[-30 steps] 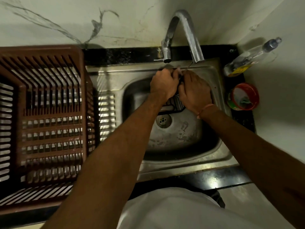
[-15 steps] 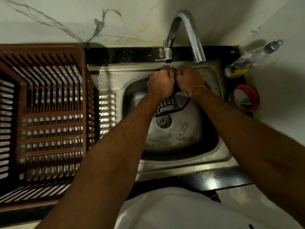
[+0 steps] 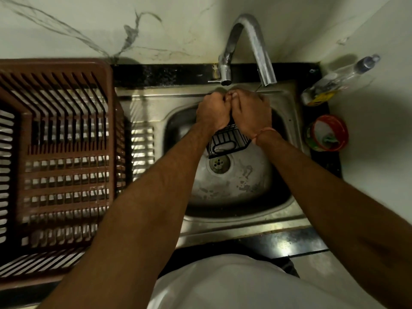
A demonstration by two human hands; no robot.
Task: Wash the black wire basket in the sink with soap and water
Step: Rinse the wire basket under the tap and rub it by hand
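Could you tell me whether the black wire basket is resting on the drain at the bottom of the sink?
Apart. The head view shows both hands holding the black wire basket up over the basin, and the drain lies uncovered below its lower edge.

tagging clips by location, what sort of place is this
Most likely a home kitchen sink corner. A stainless steel sink with a curved metal tap sits in a black stone counter, a brown slatted plastic dish rack beside it.
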